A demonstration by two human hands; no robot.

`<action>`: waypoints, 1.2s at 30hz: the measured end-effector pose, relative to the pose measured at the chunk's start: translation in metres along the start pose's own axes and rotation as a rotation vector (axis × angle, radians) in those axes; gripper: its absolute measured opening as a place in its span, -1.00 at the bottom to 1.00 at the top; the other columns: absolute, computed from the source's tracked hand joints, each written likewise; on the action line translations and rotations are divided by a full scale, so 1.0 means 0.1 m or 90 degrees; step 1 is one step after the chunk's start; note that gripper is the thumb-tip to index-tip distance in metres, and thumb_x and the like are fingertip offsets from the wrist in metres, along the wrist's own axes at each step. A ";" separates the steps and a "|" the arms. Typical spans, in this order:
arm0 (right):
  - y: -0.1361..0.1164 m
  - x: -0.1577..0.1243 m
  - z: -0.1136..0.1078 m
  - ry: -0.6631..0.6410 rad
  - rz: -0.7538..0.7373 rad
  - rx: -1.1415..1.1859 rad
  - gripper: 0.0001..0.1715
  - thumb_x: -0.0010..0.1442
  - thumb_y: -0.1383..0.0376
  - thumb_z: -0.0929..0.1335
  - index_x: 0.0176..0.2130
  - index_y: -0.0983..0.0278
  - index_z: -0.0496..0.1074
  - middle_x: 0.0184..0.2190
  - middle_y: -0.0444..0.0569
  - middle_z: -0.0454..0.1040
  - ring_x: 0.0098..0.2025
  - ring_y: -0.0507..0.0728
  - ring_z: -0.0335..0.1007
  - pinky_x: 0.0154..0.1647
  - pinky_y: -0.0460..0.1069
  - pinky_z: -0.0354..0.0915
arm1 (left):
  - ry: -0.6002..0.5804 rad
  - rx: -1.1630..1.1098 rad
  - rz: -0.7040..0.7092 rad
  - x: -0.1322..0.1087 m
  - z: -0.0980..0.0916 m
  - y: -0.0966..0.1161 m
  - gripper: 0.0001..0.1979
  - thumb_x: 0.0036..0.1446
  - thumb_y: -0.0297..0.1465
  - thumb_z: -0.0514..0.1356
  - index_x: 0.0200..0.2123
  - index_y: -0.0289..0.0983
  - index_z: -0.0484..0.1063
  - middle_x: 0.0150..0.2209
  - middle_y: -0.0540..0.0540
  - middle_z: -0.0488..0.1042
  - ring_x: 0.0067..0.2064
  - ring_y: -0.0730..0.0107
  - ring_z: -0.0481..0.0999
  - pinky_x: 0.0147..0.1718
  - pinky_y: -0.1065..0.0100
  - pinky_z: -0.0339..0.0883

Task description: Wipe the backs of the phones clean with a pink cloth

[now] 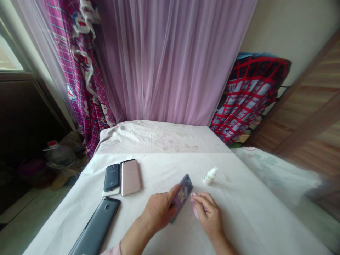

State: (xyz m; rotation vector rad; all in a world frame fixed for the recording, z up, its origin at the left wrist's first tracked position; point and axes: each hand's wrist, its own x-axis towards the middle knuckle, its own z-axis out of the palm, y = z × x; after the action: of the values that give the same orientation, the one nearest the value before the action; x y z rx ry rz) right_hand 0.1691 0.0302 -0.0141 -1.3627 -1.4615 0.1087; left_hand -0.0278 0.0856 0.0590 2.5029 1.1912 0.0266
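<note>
My left hand [160, 210] grips a smartphone [183, 194] by its long side, thumb across the back. The phone is tilted, its back with a camera and a pale label facing up towards me. Just to the right, my right hand [209, 212] pinches a small pink cloth [195, 205] between thumb and fingers, close to the phone's edge but apart from it. Beyond my right hand stands a small white spray bottle [210, 176] on the white-covered table [159, 170]. A small pale piece [224, 177], perhaps its cap, lies beside the bottle.
On the left lie a dark blue phone [112, 177] on a white one [111, 192], and a rose-gold phone [130, 177]. Nearer me is a larger grey phone [97, 226], seemingly stacked on another. A purple curtain [164, 63] hangs behind the table.
</note>
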 end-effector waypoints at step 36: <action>0.19 0.02 0.02 0.035 0.040 0.139 -0.69 0.15 0.13 0.31 -0.43 0.21 0.58 -0.42 0.01 0.55 -0.35 0.14 0.52 -0.31 -0.05 0.46 | 0.050 0.050 -0.146 0.05 0.19 0.12 -0.23 -0.28 0.03 0.35 0.07 -0.04 0.35 -0.02 -0.16 0.37 0.03 -0.01 0.34 0.00 0.11 0.19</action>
State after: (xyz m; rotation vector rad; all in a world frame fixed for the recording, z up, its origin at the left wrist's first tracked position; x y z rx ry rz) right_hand 0.1805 0.0391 -0.0261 -1.2245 -1.3201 0.2619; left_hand -0.0123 0.0759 0.0443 2.4354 1.5323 0.0194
